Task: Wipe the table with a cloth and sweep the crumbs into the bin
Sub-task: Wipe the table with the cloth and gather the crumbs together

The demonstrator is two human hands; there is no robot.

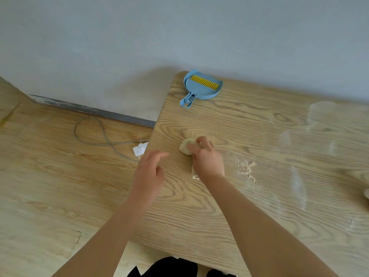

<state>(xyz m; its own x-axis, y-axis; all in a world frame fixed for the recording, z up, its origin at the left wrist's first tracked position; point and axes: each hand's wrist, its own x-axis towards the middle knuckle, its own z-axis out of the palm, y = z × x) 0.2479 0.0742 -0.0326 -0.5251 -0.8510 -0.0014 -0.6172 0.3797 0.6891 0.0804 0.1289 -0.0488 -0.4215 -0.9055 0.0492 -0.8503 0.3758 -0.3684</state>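
Nearest to us, at the bottom edge, is a patch of dark clothing (165,266), and from either side of it our two bare forearms reach out over the wood-grain counter (259,212). Our right hand (207,158) is curled around a small pale yellowish cloth (186,147), gripping it bunched against the counter top; a wad of it shows beyond the fingers and a tail of it pokes out beside the wrist. Our left hand (148,170) grasps nothing: its fingers are loose and slightly spread, and it hangs over the counter's left edge, just beside the right hand but apart from the cloth. A scatter of light crumbs (246,169) lies on the counter just to the right of the right hand, and whitish smears (319,120) streak the surface further right. At the far left corner of the counter, near the grey wall (179,33), rests a blue dustpan (207,91) with a yellow-bristled brush (204,81) lying in it, handle pointing toward us. Down on the wooden floor (50,176), left of the counter, we see a white power strip (139,149) and its looped grey cable (99,134).
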